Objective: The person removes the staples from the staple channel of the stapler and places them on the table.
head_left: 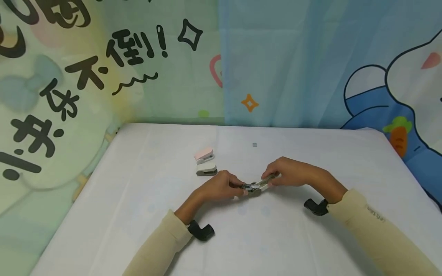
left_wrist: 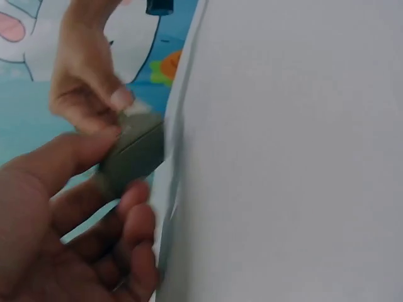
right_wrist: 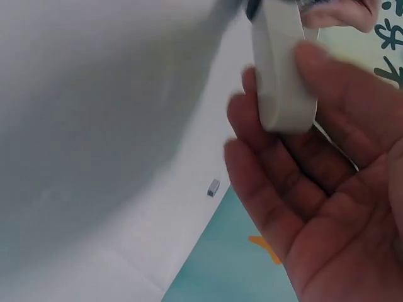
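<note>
A small stapler [head_left: 255, 187] is held above the white table by both hands, its metal inner parts exposed in the head view. My left hand [head_left: 221, 186] pinches one end between thumb and fingers; the left wrist view shows a grey-green stapler part [left_wrist: 135, 151] there. At the opposite end, my right hand [head_left: 290, 172] grips a pale part of the stapler [right_wrist: 283, 75]. Beyond the hands, a small grey block of staples [head_left: 254, 145] lies on the table.
A pink-and-white stapler [head_left: 204, 154] and a white-and-grey stapler [head_left: 206, 168] stand close together behind the left hand. The white-covered table [head_left: 138, 214] ends at a printed curtain [head_left: 276, 69] at the back.
</note>
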Motion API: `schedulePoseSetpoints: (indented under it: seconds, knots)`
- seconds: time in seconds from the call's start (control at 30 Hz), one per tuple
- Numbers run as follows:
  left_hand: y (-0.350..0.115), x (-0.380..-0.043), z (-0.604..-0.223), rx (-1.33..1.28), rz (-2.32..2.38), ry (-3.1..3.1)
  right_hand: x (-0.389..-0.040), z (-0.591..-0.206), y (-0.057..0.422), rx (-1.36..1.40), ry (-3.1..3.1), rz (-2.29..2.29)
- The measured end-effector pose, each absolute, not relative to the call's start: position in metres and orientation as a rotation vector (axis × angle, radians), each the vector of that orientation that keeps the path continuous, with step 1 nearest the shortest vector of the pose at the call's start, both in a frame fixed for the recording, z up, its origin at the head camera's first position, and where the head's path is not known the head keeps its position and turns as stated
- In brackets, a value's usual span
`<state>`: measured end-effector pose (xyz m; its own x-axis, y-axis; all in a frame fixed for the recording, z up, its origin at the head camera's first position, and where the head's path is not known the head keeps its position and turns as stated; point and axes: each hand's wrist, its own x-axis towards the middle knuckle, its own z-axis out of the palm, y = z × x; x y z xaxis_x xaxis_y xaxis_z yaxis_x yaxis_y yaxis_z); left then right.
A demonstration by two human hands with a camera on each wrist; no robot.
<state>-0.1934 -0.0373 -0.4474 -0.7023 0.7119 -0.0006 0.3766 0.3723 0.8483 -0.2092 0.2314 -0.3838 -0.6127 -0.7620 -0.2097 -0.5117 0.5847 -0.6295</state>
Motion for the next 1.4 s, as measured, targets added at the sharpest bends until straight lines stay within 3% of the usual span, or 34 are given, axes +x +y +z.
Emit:
schedulePoseSetpoints:
  seconds: [0.2, 0.57, 1.17, 1.4]
  knots:
    - [-0.013, -0.201, -0.448, 0.83, 1.36, 2.453, -0.214, -0.39, 0.239, -1.043, 2.612, -0.567]
    - [0.045, -0.239, -0.438, 0.602, 1.108, 2.734, -0.243, -0.394, 0.271, -0.88, 2.873, -0.346]
    - [0.121, -0.265, -0.442, 0.534, 0.918, 2.779, -0.247, -0.378, 0.323, -0.758, 2.939, -0.238]
    - [0.15, -0.274, -0.448, 0.539, 0.838, 2.752, -0.255, -0.373, 0.341, -0.587, 2.873, -0.254]
